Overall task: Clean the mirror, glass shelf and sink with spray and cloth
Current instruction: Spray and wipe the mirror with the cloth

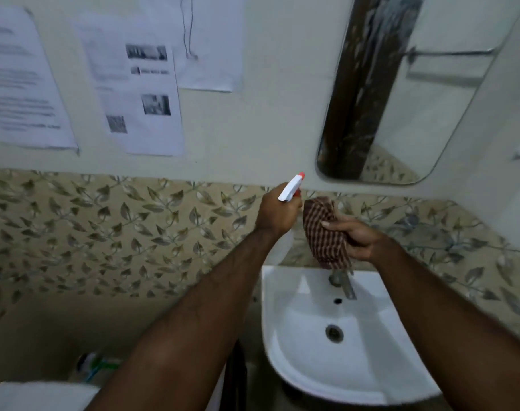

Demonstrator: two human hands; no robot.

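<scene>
My left hand (278, 213) grips a spray bottle (291, 188) with a white head and a red nozzle, which points up and right toward the mirror (424, 108). Close beside it, my right hand (358, 237) holds a brown checked cloth (325, 232) that hangs down over the tap (343, 284). Both hands are above the back edge of the white sink (294, 345), in front of the leaf-patterned tiles. The mirror hangs on the wall at upper right and reflects a dark post and a rail. No glass shelf can be made out.
Printed paper sheets (134, 93) are stuck to the wall at upper left. A white cistern lid (39, 396) sits at bottom left, with a green and white bottle (95, 366) behind it. The sink's drain (334, 333) is open.
</scene>
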